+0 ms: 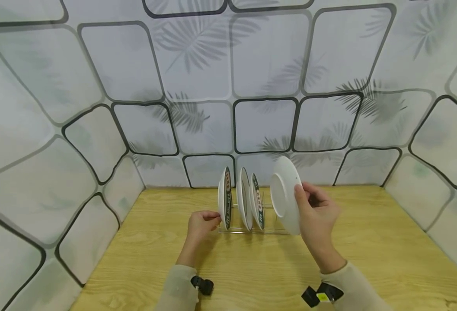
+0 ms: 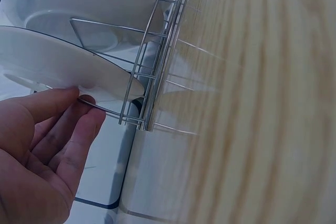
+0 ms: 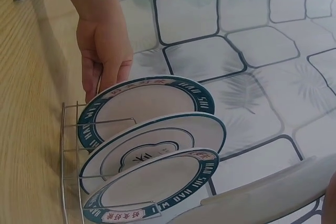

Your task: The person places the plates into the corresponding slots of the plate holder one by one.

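Note:
My right hand [image 1: 321, 216] grips a white plate [image 1: 284, 201] by its edge, thumb on the pale underside. The plate is tilted at the right end of the wire dish rack [image 2: 149, 90]. On the left, my left hand [image 1: 201, 225] pinches a thin wire of the rack, right beside the leftmost plate [image 1: 222, 198]. That plate stands on edge with a green lettered rim [image 3: 203, 97]. Two more plates lean in the rack: a middle plate [image 1: 243, 198] with a thin green rim, and a right one [image 1: 257, 202] with a lettered rim.
The rack stands on a wood-grain table [image 1: 247, 276] near its back edge. Behind and at both sides rises a pale wall covering [image 1: 267, 56] with dark rounded outlines and leaf prints. Each wrist wears a small black camera, one at the left sleeve [image 1: 177, 285].

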Demonstrator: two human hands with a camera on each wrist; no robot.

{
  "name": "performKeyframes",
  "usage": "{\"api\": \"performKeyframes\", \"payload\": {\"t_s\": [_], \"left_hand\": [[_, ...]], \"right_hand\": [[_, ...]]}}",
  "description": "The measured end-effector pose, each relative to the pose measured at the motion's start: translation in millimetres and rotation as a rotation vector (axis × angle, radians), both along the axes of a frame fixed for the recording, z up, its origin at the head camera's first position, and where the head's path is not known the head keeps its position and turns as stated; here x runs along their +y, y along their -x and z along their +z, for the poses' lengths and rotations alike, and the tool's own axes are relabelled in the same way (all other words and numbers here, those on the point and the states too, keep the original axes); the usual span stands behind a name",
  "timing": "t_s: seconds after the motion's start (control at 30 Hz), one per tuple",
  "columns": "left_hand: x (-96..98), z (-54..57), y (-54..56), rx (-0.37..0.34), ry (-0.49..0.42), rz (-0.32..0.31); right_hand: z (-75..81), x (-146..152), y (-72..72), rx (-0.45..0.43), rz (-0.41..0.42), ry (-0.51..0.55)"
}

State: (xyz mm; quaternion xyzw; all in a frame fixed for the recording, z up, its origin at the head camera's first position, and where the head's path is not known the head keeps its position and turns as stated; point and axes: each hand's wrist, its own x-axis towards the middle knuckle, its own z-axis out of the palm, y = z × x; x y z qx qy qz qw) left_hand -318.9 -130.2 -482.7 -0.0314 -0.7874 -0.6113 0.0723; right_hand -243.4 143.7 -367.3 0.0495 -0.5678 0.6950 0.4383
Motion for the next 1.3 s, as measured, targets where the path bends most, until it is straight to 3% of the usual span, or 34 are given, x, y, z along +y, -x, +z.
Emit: {"api": "performKeyframes", "payload": {"t_s": [0.27,0.5,0.73,1.03,1.3], "left_hand": [[-0.8,-0.2,0.2,-0.010,0.008,0.002],[-1.1,-4.8,0.1,-0.003,-0.002,-0.001],[-2.5,-4.7,1.0,-0.012,0.012,0.001],[-2.9,-1.2,3.6,-0.005,0.024,-0.001],[-3.6,-4.3,2.7,0.000,0.035,-0.007]], "right_hand": [[-1.4,-10.9,7.5,0.007,-0.001,-0.016],[-11.2,-18.1,17.3,-0.084,-0.037,-0.035],[-3.1,-29.1,11.9,-0.143,-0.072,-0.074],[-41.1,-21.4,45.1,-0.182,-0.108,-0.113],[-53.6,-20.4,53.7,-0.179,-0.109,-0.132]]}}
